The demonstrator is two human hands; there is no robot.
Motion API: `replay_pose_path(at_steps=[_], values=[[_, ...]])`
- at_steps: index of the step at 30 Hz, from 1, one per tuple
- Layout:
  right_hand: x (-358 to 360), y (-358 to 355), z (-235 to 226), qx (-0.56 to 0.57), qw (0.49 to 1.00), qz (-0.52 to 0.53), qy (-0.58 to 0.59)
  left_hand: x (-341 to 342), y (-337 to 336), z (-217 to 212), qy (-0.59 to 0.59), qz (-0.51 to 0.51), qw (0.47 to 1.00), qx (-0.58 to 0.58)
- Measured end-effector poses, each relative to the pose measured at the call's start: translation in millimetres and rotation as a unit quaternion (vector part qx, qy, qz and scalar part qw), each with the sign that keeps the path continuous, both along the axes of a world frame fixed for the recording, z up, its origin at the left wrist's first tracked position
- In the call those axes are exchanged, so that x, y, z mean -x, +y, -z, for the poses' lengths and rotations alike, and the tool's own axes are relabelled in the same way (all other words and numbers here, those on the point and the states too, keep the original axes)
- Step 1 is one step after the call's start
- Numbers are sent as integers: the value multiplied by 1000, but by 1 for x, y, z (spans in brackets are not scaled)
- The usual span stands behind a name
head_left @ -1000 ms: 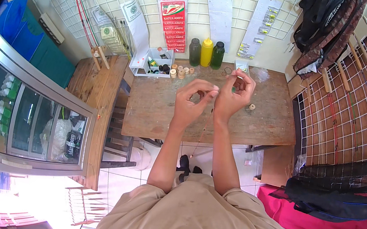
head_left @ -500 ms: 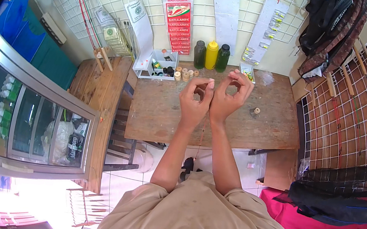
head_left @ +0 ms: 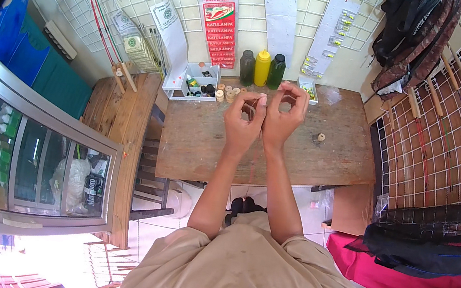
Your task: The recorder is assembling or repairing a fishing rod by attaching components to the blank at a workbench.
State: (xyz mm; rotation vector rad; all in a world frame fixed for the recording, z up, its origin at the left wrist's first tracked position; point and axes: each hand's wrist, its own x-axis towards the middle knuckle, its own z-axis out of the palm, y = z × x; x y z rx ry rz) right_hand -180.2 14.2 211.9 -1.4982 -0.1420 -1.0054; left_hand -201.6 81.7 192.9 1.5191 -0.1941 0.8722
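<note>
My left hand (head_left: 241,130) and my right hand (head_left: 278,128) are held side by side above the wooden table (head_left: 200,145), wrists almost touching. On each, thumb and fingertips meet in a closed pinch that forms a ring. Whatever lies between the fingertips is too small to name. A faint thin reddish line (head_left: 254,162) shows below the hands, running down past the table's near edge. To the right of my right hand a small wooden spool (head_left: 321,137) stands alone. Several more spools (head_left: 230,93) are grouped beyond my left hand.
A white divided tray (head_left: 192,99) of small bottles sits back left. A yellow squeeze bottle (head_left: 262,70) stands between two dark green bottles (head_left: 246,69). Behind my right hand is a small white box (head_left: 312,98). A glass cabinet (head_left: 40,163) stands left; bags and rods hang from the grid at right.
Both hands keep their pinched rings close together, with only a slight shift. The whole view has moved a little; the things on the table stand as before.
</note>
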Motion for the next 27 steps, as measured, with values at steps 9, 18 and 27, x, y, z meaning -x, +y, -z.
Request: replay_pose_path(at_steps=[9, 18, 27], values=[[-4, -10, 1, -26, 998, -46, -21, 5, -5, -13, 7, 10, 999, -43], [-5, -27, -8, -121, 957, -262, 16, 4, 4, -20, 19, 25, 999, 28], [-6, -20, -9, -149, 934, -323, 36, 2, 12, -21, -6, 0, 998, 68]])
